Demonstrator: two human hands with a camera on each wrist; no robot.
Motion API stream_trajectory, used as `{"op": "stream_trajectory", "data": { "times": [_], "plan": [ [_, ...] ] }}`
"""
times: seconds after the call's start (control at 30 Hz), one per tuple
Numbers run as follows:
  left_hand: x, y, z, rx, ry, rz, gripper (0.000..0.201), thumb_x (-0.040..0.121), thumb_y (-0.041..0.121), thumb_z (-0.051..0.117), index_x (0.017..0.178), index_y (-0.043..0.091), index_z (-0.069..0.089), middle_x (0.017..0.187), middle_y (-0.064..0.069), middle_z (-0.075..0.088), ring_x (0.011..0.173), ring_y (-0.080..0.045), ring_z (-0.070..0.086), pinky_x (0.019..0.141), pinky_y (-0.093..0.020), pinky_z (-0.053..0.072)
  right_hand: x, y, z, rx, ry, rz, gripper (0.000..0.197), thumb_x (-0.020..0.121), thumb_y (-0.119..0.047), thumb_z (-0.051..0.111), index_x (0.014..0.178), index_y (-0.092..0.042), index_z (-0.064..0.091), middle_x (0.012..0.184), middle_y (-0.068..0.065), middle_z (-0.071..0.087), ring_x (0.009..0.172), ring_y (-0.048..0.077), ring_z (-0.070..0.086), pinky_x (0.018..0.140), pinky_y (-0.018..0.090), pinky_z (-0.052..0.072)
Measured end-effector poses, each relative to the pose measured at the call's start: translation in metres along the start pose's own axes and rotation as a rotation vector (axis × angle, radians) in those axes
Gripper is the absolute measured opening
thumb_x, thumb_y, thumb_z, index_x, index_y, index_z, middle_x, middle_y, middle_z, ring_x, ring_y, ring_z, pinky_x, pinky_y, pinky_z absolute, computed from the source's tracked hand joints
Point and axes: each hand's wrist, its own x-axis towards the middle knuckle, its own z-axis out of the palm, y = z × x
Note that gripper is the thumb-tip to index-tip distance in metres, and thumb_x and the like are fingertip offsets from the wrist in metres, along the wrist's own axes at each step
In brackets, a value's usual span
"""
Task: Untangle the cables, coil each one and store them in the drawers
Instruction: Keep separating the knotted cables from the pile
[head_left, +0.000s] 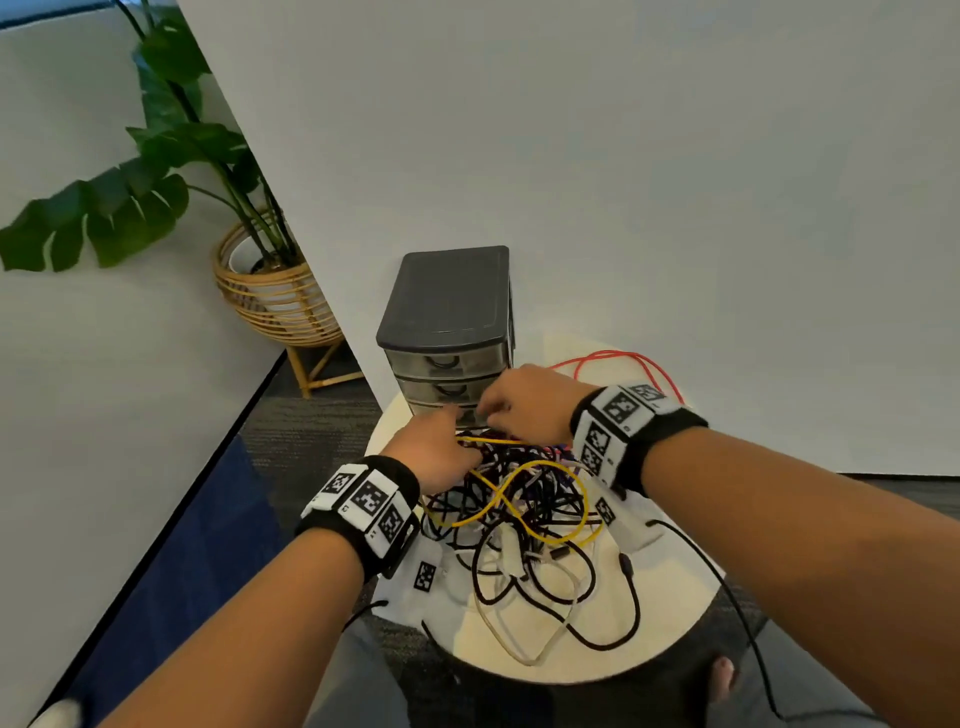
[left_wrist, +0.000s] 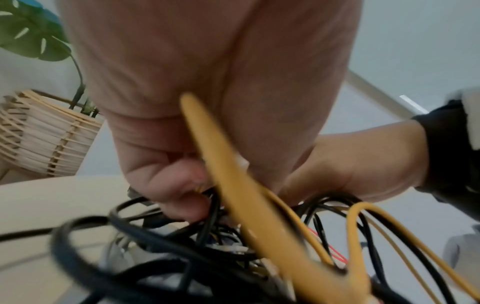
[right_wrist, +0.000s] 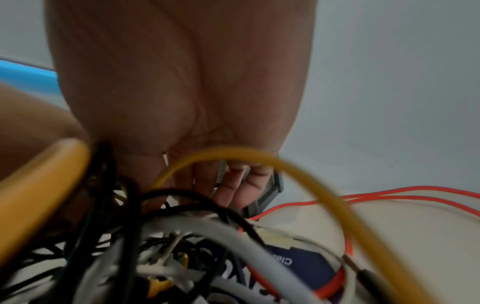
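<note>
Cables (head_left: 524, 512) in one tangled heap lie on a round worktop (head_left: 670, 613), directly under both hands. Left hand (head_left: 434, 457): grip curled into the heap's near-left side, fingers (left_wrist: 176, 195) pinching a black strand beside the yellow cable (head_left: 519, 499). Right hand (head_left: 524, 402): fingers (right_wrist: 241, 191) loosely extended at the heap's far edge, in front of the drawer unit (head_left: 449, 332); whether they hold a strand cannot be told. Count: one yellow cable, one red cable (head_left: 623, 358), several black and white strands, three closed drawers. The unit stands at the worktop's far edge against a white wall (head_left: 675, 182); bare worktop surface remains to the right.
</note>
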Motion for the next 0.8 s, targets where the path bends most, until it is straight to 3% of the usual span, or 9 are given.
{"op": "stream_trajectory", "data": {
  "times": [0.13, 0.27, 0.43, 0.57, 0.67, 0.8],
  "plan": [
    [0.005, -0.005, 0.005, 0.052, -0.024, 0.067, 0.040, 0.093, 0.028, 0.064, 0.132, 0.025, 0.060, 0.127, -0.007, 0.067, 0.116, -0.030, 0.062, 0.095, -0.035, 0.049, 0.020, -0.001, 0.023, -0.088, -0.098, 0.007, 0.029, 0.098, -0.030, 0.058, 0.122, -0.018, 0.070, 0.116, 0.008, 0.071, 0.105, 0.030, 0.065, 0.093, 0.039, 0.053],
    [0.008, -0.009, 0.007, 0.085, 0.007, 0.045, 0.031, 0.091, 0.030, 0.070, 0.121, 0.024, 0.068, 0.116, -0.005, 0.069, 0.108, -0.027, 0.065, 0.089, -0.036, 0.053, 0.031, 0.004, 0.029, -0.024, -0.160, 0.025, 0.028, 0.100, -0.030, 0.058, 0.120, -0.016, 0.072, 0.112, 0.009, 0.070, 0.101, 0.029, 0.065, 0.082, 0.033, 0.048],
    [0.004, -0.015, 0.008, -0.058, 0.172, 0.036, 0.026, 0.081, 0.033, 0.081, 0.099, 0.028, 0.062, 0.100, -0.001, 0.068, 0.089, -0.021, 0.066, 0.079, -0.037, 0.057, 0.032, 0.009, 0.022, 0.160, -0.202, 0.025, 0.031, 0.097, -0.023, 0.061, 0.126, -0.017, 0.068, 0.115, 0.001, 0.064, 0.103, 0.019, 0.058, 0.089, 0.031, 0.044],
    [-0.007, -0.013, 0.007, -0.185, 0.284, 0.101, 0.027, 0.080, 0.023, 0.082, 0.094, 0.024, 0.060, 0.087, 0.005, 0.067, 0.079, -0.016, 0.065, 0.074, -0.041, 0.058, 0.024, 0.016, 0.014, 0.409, -0.094, -0.006, 0.024, 0.096, -0.008, 0.056, 0.110, -0.019, 0.072, 0.098, -0.006, 0.065, 0.089, 0.013, 0.058, 0.081, 0.027, 0.042],
    [-0.019, -0.009, 0.009, -0.236, 0.365, 0.152, 0.027, 0.081, 0.018, 0.082, 0.093, 0.022, 0.057, 0.081, 0.009, 0.063, 0.075, -0.009, 0.060, 0.071, -0.036, 0.054, 0.017, 0.017, 0.018, 0.345, 0.029, -0.043, 0.018, 0.097, -0.014, 0.061, 0.108, -0.025, 0.071, 0.097, -0.007, 0.066, 0.089, 0.010, 0.061, 0.082, 0.027, 0.045],
    [-0.029, -0.007, 0.011, -0.270, 0.417, 0.199, 0.028, 0.082, 0.015, 0.081, 0.093, 0.022, 0.057, 0.080, 0.009, 0.060, 0.076, -0.009, 0.059, 0.069, -0.035, 0.052, 0.012, 0.012, 0.020, 0.299, 0.114, -0.111, 0.013, 0.093, -0.015, 0.067, 0.101, -0.025, 0.070, 0.090, -0.003, 0.064, 0.082, 0.014, 0.059, 0.072, 0.025, 0.043]
  ]
}}
